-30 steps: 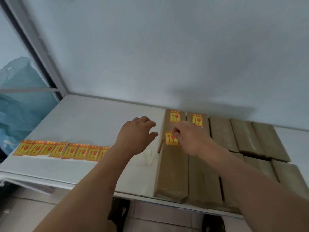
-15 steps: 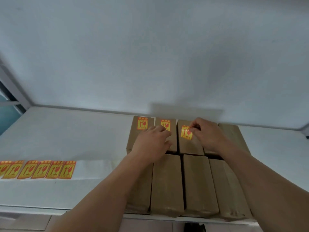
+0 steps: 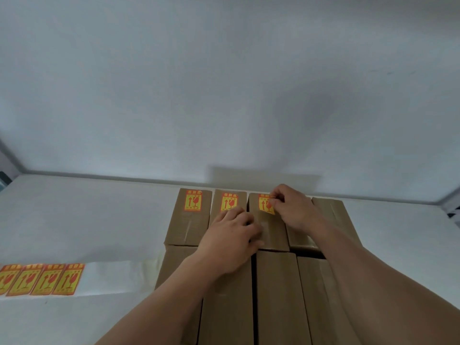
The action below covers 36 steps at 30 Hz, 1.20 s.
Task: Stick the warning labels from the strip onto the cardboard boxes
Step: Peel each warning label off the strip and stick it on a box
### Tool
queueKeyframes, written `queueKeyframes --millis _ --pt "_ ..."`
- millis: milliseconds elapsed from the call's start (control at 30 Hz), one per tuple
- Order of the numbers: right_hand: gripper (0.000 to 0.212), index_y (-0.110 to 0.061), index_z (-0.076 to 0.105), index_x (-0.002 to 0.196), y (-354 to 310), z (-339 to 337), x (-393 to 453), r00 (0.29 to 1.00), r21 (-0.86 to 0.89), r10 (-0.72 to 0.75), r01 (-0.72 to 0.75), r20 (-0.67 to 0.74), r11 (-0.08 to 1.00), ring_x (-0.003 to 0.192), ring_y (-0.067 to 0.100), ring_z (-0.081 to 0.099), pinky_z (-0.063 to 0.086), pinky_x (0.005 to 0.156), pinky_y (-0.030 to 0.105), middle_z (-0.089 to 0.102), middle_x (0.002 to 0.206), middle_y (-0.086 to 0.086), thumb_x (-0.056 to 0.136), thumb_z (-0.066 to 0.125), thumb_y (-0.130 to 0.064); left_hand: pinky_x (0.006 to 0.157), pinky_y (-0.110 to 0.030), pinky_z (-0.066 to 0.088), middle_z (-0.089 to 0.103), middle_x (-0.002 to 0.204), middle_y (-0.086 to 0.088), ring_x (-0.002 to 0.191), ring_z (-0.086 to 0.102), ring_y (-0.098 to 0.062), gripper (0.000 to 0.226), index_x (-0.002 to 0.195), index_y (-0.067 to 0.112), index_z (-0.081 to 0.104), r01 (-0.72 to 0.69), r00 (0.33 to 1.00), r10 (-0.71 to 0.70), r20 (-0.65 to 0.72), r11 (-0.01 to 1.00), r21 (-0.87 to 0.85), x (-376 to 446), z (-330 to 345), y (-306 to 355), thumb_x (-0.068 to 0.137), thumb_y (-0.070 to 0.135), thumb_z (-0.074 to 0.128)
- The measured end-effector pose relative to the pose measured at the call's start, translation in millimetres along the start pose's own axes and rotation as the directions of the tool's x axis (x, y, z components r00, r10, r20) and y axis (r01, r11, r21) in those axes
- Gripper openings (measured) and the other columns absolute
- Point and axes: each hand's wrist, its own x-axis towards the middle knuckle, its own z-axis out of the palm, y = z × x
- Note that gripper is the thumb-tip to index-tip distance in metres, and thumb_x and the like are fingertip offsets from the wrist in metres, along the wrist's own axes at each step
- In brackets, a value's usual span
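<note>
Right hand (image 3: 292, 207) pinches a yellow warning label (image 3: 265, 204) against the third cardboard box (image 3: 270, 227) in the far row, while the left hand (image 3: 230, 245) rests with loosely curled fingers on the boxes just beside it. Two neighbouring boxes (image 3: 189, 220) already carry labels, and the strip (image 3: 42, 278) lies on the white bench (image 3: 87, 220) well apart to the left

The cardboard boxes (image 3: 276, 295) are plain brown, with a dull, slightly shiny band of tape along their tops. The warning labels on the far boxes are yellow with an orange-red border and orange-red symbols: an upward arrow and a goblet shape, seen on the far left label (image 3: 193, 200), the label next to it (image 3: 229, 202) and the third label (image 3: 265, 205). The strip (image 3: 99, 278) is white backing paper, carrying four yellow and orange-red labels (image 3: 41, 279) of the same pattern. The counter (image 3: 87, 215) is pale grey-white, and so is the wall (image 3: 224, 83).
</note>
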Motion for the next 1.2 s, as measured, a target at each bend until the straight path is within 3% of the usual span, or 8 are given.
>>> queueKeyframes --millis 167,367,567,800,1200 --pt "0.010 -0.025 0.053 0.106 2 4 6 1.000 -0.023 0.005 -0.005 0.020 1.000 0.093 0.013 0.053 0.038 0.070 0.025 0.058 0.108 -0.003 0.096 0.054 -0.029 0.114 -0.040 0.016 0.045 0.139 0.009 0.137 0.020 -0.018 0.044 0.134 0.036 0.050 0.003 1.000 -0.003 0.030 1.000 0.002 2 0 0 0.097 0.053 0.036" --pt "0.005 -0.028 0.052 0.099 2 7 7 1.000 -0.049 0.006 -0.006 0.005 0.999 0.091 0.013 0.051 0.034 0.062 0.022 0.057 0.105 -0.005 0.096 0.055 -0.028 0.114 -0.040 0.015 0.045 0.139 0.008 0.137 0.021 -0.018 0.044 0.134 0.036 0.050 0.005 1.000 -0.005 0.030 1.000 -0.001 0 -1 1 0.097 0.053 0.035" --pt "0.007 -0.027 0.054 0.101 3 7 10 1.000 -0.063 0.024 -0.023 0.017 0.998 0.095 0.014 0.052 0.037 0.073 0.028 0.060 0.111 -0.003 0.095 0.057 -0.029 0.113 -0.039 0.014 0.044 0.139 0.009 0.136 0.020 -0.018 0.044 0.135 0.036 0.049 0.002 0.999 -0.002 0.032 1.000 0.005 -2 0 1 0.097 0.054 0.034" --pt "0.007 -0.029 0.054 0.100 4 8 12 0.999 -0.040 0.036 -0.035 0.018 0.999 0.096 0.014 0.052 0.037 0.075 0.027 0.060 0.112 -0.002 0.094 0.058 -0.028 0.113 -0.039 0.015 0.044 0.138 0.009 0.136 0.021 -0.017 0.043 0.134 0.037 0.049 0.003 1.000 -0.003 0.030 1.000 -0.006 -1 2 0 0.097 0.053 0.034" --pt "0.009 -0.027 0.052 0.097 5 11 14 0.999 -0.046 0.051 -0.051 -0.019 0.998 0.091 0.016 0.054 0.040 0.073 0.029 0.059 0.100 -0.004 0.093 0.060 -0.029 0.114 -0.041 0.015 0.042 0.140 0.010 0.137 0.021 -0.018 0.044 0.135 0.038 0.047 0.018 0.999 -0.017 0.049 1.000 -0.008 0 2 1 0.097 0.054 0.034"
